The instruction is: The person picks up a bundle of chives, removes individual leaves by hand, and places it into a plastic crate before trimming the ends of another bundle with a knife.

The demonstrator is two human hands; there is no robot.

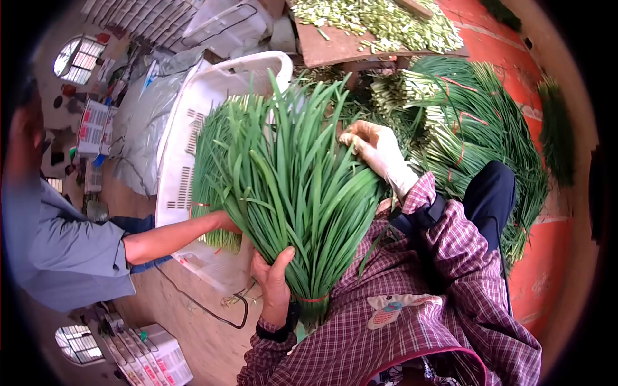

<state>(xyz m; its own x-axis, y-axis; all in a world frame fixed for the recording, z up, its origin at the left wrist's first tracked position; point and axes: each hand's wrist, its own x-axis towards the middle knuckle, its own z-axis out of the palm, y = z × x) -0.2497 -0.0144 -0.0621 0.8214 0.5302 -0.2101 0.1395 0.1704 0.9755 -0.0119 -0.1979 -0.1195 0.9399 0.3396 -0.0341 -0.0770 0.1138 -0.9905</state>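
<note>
A big bunch of green garlic chives (302,186) stands fanned out in front of me, its leaf tips pointing away. A red band (313,298) circles it low down, near my apron. My left hand (273,276) is closed around the bunch's left side, thumb on the leaves. On the right, my right hand (380,151), in a whitish glove, has its fingers pinched at the edge of the upper leaves. Whatever is between those fingertips is too small to make out.
At left, a co-worker's arm (174,238) reaches to a white plastic crate (174,174) holding banded chives (206,167). More bundles (463,116) lie on the red floor covering (547,257) at right. Cut pieces (380,26) cover a board (322,48) ahead. A black cable (212,315) crosses the floor.
</note>
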